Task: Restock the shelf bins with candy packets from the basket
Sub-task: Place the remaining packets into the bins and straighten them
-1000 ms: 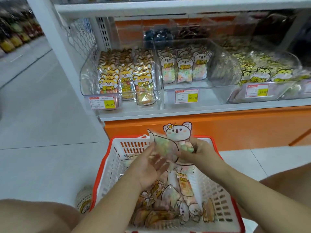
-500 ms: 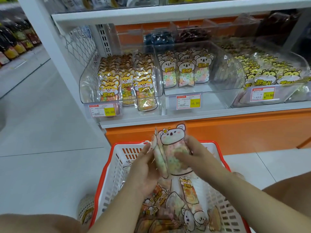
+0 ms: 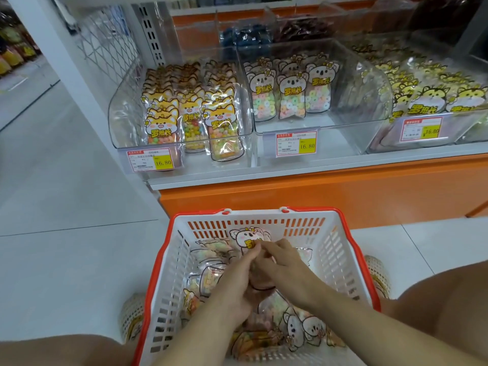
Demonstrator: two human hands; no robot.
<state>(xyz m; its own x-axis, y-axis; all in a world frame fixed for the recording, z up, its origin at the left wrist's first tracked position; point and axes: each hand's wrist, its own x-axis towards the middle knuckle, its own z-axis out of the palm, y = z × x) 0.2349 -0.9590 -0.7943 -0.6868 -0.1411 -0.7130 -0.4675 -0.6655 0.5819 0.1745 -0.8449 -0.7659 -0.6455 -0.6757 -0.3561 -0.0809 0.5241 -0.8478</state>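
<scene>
Inside the basket, close to its far wall, the fingers [image 3: 251, 256] of the left hand [image 3: 237, 283] and of the right hand [image 3: 281, 262] meet on one koala packet [image 3: 248, 237]. Both sets of fingers are bent and closed on it, just below the printed face. The hands hide the lower part, so it cannot be told how many packets lie behind it in the grip. The packet stands upright, its top below the rim of the basket [image 3: 303, 224], and more loose packets [image 3: 303, 326] lie under the wrists.

The wrapping looks smooth and slippery. A pinch only at the upper part may let the packet slide out or turn when it is lifted, especially if several are held together. The matching packets stand in the middle bin [image 3: 351, 83] on the shelf [image 3: 317, 167], toward the bin's back wall. A mistake of place is also possible, because the left bin [image 3: 124, 114] holds fox packets [image 3: 219, 122] of a similar design. If the new packet is pushed in carelessly, it could knock over the standing row.
</scene>
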